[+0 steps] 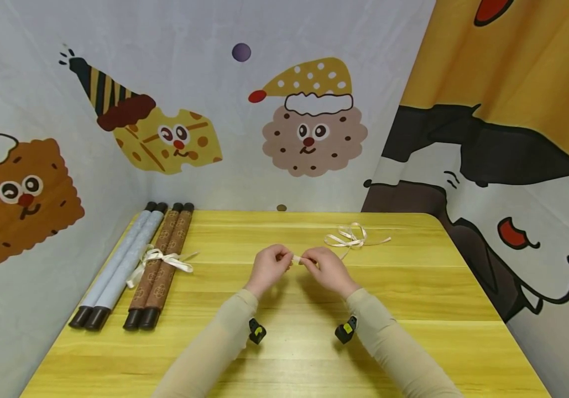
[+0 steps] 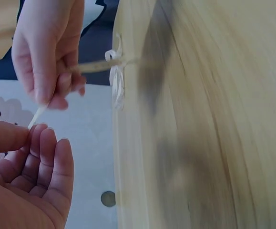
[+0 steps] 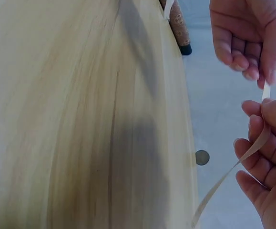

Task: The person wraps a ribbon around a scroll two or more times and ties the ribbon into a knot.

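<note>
Over the middle of the table, my left hand and right hand face each other, both raised above the wood. Between thumb and forefinger, the left hand pinches the end of a cream ribbon. A short stretch of it spans to the right hand, whose thumb and fingers pinch it too. From there the ribbon runs across the right palm and trails off. Its loose loops lie on the table beyond the right hand.
At the left of the table lie two brown patterned rolls with black ends, tied by a white ribbon bow. Two pale blue rolls rest beside them. A printed cloth hangs behind the table's far edge.
</note>
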{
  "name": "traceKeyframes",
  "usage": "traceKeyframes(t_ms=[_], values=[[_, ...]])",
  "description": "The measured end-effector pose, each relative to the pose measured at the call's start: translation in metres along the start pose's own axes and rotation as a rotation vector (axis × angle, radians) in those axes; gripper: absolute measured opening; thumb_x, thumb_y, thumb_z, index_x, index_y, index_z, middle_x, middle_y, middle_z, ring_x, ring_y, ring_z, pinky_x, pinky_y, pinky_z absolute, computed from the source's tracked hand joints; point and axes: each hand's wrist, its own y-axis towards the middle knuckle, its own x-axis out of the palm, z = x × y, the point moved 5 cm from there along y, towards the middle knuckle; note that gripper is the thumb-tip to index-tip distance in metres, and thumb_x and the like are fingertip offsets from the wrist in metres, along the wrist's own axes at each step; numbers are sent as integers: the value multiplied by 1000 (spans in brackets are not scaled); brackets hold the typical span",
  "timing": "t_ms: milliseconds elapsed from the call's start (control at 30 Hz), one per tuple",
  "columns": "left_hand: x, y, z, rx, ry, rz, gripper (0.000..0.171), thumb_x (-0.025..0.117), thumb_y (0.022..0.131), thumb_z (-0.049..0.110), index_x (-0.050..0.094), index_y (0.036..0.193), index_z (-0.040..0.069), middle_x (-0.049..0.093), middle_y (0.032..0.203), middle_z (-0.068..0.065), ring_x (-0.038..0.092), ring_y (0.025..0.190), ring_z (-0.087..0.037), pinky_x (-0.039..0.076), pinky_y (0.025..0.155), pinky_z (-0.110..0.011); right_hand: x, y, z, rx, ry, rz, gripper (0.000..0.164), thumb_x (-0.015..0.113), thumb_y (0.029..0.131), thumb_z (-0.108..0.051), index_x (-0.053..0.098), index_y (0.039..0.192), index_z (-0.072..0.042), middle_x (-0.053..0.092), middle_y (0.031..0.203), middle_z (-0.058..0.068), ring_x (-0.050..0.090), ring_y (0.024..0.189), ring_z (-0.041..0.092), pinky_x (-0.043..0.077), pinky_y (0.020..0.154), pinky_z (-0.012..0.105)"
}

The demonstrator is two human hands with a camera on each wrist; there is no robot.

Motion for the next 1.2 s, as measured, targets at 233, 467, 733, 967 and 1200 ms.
traceKeyframes(t_ms=[233, 467, 733, 967, 1200], values=[[-20, 1, -12, -48, -22, 50, 12, 64, 96, 10, 69, 91, 1, 67, 78, -2, 64, 70, -13, 54, 63, -29, -4, -7, 16, 23, -31, -40, 14, 63, 99, -17, 71, 87, -16, 68, 87, -5, 57, 77, 12, 47, 71, 35], [-49, 1, -28, -89, -13, 115, 15, 63, 97, 10, 69, 93, -3, 68, 78, -5, 67, 72, -18, 56, 65, -31, -14, -16, 43, 48, -55, -58, 14, 63, 98, -17, 72, 87, -16, 68, 85, -4, 52, 69, 10, 44, 66, 34], [-79, 3, -47, -148, 5, 170, 18, 62, 97, 12, 71, 97, -3, 69, 80, -7, 67, 73, -19, 57, 69, -33, -26, -24, 71, 83, -103, -51, 15, 64, 97, -16, 71, 84, -14, 67, 82, -4, 57, 72, 15, 47, 69, 38], [-107, 3, -60, -181, 36, 230, 18, 62, 97, 12, 71, 95, -4, 70, 80, -9, 67, 70, -17, 56, 67, -30, -49, -29, 85, 111, -177, -7, 15, 66, 96, -14, 71, 82, -12, 68, 80, -2, 62, 83, 26, 49, 77, 46], [-133, 1, -73, -221, 54, 252, 20, 61, 98, 12, 69, 99, -7, 70, 82, -11, 65, 68, -11, 55, 66, -26, -73, -36, 100, 128, -243, 26, 14, 67, 96, -15, 72, 84, -9, 66, 77, -1, 60, 81, 26, 48, 71, 45]])
